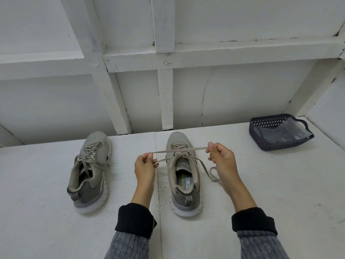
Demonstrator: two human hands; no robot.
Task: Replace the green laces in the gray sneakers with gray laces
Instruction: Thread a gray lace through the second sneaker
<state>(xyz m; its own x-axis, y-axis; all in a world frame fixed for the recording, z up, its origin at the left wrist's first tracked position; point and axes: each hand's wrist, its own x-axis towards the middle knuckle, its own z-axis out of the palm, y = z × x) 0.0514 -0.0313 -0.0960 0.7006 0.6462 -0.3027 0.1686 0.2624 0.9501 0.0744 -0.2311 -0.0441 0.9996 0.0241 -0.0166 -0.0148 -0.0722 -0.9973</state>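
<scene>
Two gray sneakers stand on the white surface, toes pointing away from me. The left sneaker (89, 171) is laced with a gray lace whose ends lie loose over its opening. The right sneaker (183, 171) also carries a gray lace (179, 150). My left hand (145, 168) pinches one part of that lace just left of the shoe. My right hand (221, 156) pinches it to the right of the shoe, and the lace is stretched taut between them above the eyelets. Another stretch of the lace trails in a loop (212, 174) on the surface under my right wrist. No green lace is in view.
A dark blue perforated basket (276, 144) with a clear plastic bag in it sits at the back right. A white framed wall (164, 90) rises right behind the sneakers' toes. A seam (157, 193) in the white surface runs between my arms.
</scene>
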